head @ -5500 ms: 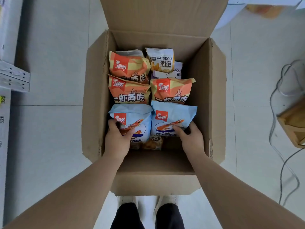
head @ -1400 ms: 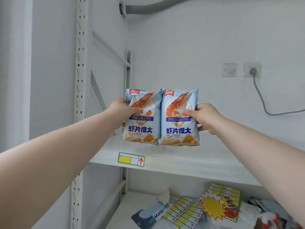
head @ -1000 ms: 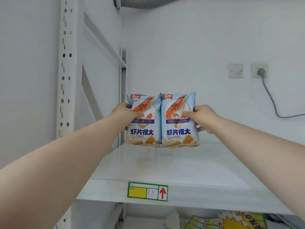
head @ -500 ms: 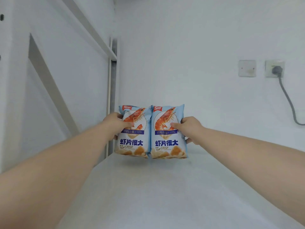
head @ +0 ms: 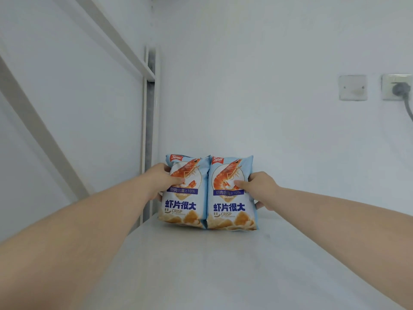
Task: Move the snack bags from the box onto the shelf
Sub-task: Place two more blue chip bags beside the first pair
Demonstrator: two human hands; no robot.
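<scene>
Two pale-blue, air-puffed plastic shrimp-crisp bags, left bag (head: 182, 198) and right bag (head: 231, 204), stand touching at the back of the white metal shelf (head: 223, 265). Your left hand (head: 159, 182) and right hand (head: 261, 190) grip their outer sides. Light, slippery, crushable; pinch gently.

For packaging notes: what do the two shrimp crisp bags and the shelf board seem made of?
Left shrimp crisp bag and right shrimp crisp bag: probably printed plastic film, soft sheen, puffed and creased. Shelf board: likely painted metal, smooth matte white.

Single head view, level along shelf (head: 223, 265) toward back wall (head: 268, 86), close.
</scene>
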